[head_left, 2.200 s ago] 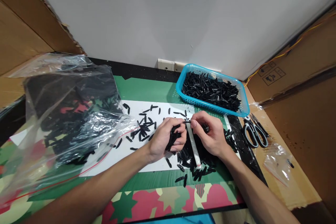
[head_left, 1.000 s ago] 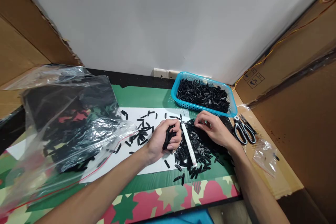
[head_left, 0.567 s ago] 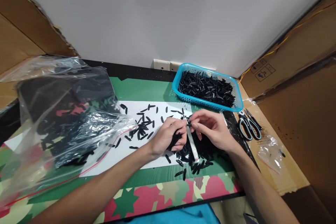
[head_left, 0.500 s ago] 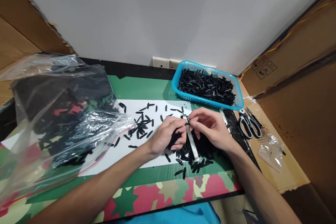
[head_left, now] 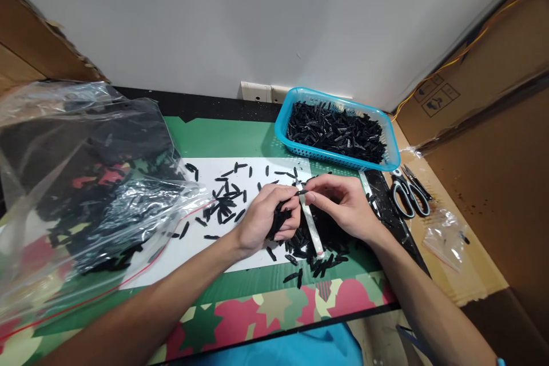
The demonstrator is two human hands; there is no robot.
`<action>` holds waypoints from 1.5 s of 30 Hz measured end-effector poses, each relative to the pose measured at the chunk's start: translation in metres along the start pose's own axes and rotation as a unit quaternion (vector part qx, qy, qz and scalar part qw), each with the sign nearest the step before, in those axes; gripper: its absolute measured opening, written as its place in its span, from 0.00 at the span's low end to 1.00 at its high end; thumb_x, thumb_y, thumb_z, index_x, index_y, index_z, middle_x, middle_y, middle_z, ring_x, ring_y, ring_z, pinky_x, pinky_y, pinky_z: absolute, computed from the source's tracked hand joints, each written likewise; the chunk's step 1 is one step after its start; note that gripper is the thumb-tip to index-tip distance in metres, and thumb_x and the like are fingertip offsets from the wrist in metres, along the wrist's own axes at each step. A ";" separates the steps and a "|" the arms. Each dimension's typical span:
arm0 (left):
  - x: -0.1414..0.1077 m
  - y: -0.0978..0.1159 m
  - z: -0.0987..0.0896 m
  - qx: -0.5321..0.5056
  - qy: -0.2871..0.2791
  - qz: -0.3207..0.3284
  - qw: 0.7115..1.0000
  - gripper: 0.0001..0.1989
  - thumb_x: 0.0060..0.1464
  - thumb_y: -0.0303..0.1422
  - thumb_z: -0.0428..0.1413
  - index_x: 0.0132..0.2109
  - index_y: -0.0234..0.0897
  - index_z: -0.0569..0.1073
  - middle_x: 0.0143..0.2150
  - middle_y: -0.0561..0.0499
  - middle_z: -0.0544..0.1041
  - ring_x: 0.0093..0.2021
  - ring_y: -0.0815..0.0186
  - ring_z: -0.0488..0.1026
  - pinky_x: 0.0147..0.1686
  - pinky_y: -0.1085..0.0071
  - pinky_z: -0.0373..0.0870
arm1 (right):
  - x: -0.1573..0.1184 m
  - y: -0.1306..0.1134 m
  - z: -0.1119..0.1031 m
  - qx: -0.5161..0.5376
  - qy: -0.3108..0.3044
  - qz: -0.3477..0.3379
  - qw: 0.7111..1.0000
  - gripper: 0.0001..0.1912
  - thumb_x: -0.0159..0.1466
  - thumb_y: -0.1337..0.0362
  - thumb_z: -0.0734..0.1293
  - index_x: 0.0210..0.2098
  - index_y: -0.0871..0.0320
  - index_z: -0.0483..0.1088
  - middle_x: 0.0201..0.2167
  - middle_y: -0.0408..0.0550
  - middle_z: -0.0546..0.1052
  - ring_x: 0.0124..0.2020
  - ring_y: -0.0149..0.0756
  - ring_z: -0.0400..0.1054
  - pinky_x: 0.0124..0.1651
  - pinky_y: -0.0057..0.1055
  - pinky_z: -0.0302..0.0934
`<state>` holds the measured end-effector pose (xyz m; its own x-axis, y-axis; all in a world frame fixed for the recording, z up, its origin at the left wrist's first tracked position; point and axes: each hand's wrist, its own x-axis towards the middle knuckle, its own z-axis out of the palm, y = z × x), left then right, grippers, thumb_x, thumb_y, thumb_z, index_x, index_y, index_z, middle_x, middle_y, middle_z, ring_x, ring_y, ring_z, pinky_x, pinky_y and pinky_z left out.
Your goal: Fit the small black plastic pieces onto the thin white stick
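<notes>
Small black piece (head_left: 302, 192): between the fingertips of both my hands.
Left hand (head_left: 259, 217): thumb and forefinger pinching one end, other fingers curled round a bunch of black pieces (head_left: 278, 224) — best held loosely, I judge, to avoid crushing.
Right hand (head_left: 345, 203): thumb and forefinger pinching the other end; a light, steady touch suits.
Pale strip (head_left: 312, 231): just below my fingertips — knuckles better clear.
Blue basket (head_left: 326, 153): beyond my right fingers, full of similar pieces.

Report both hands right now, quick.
Left hand: closed around a bunch of black pieces.
Right hand: closed in a pinch on the end of a single piece.
</notes>
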<state>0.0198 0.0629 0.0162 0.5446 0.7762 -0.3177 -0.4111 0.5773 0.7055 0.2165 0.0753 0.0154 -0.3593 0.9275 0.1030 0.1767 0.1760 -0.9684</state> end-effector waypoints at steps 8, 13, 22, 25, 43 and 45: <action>0.000 0.000 -0.002 -0.008 -0.012 0.014 1.000 0.17 0.65 0.35 0.51 0.26 0.37 0.61 0.17 0.55 0.64 0.14 0.77 0.51 0.13 0.82 0.52 | 0.000 0.002 0.000 -0.015 0.005 -0.025 1.000 0.09 0.67 0.57 0.74 0.40 0.56 0.81 0.34 0.46 0.80 0.30 0.33 0.70 0.31 0.28 0.63; 0.000 0.000 -0.004 -0.013 -0.014 0.016 1.000 0.17 0.64 0.34 0.52 0.27 0.37 0.61 0.18 0.56 0.63 0.15 0.77 0.51 0.13 0.82 0.51 | 0.000 0.002 0.000 -0.020 0.009 -0.030 0.999 0.08 0.67 0.58 0.74 0.40 0.56 0.81 0.33 0.46 0.80 0.30 0.32 0.70 0.30 0.28 0.62; 0.000 0.000 -0.004 -0.003 -0.013 0.022 1.000 0.16 0.63 0.33 0.53 0.27 0.37 0.62 0.17 0.56 0.63 0.15 0.77 0.52 0.13 0.82 0.51 | 0.000 -0.003 0.000 -0.038 -0.003 -0.041 0.998 0.07 0.68 0.60 0.73 0.40 0.56 0.81 0.33 0.46 0.80 0.30 0.33 0.72 0.30 0.28 0.64; 0.000 -0.001 -0.004 -0.006 -0.023 0.024 0.999 0.15 0.63 0.33 0.53 0.27 0.37 0.62 0.17 0.55 0.64 0.15 0.76 0.52 0.13 0.82 0.52 | -0.003 -0.002 0.000 -0.124 0.023 -0.110 0.986 0.05 0.70 0.63 0.71 0.40 0.57 0.79 0.34 0.47 0.81 0.30 0.33 0.73 0.31 0.29 0.66; -0.004 0.001 -0.005 -0.075 -0.022 0.006 0.997 0.19 0.62 0.41 0.51 0.26 0.38 0.61 0.17 0.56 0.59 0.17 0.75 0.49 0.14 0.82 0.48 | 0.017 -0.009 -0.002 -0.219 0.117 -0.252 0.935 0.04 0.68 0.69 0.70 0.40 0.55 0.77 0.31 0.46 0.81 0.26 0.34 0.71 0.31 0.34 0.68; -0.004 0.000 -0.005 -0.062 -0.027 0.012 0.998 0.20 0.63 0.42 0.51 0.25 0.38 0.61 0.17 0.56 0.60 0.16 0.75 0.49 0.14 0.82 0.49 | 0.010 -0.003 0.007 -0.198 0.084 -0.228 0.950 0.03 0.68 0.68 0.70 0.39 0.55 0.78 0.32 0.47 0.82 0.26 0.34 0.72 0.31 0.33 0.69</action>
<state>0.0142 0.0608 0.0144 0.5711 0.7769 -0.2652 -0.5102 0.5890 0.6267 0.2060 0.0815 0.0178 -0.3360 0.7592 0.5575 0.3812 0.6509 -0.6566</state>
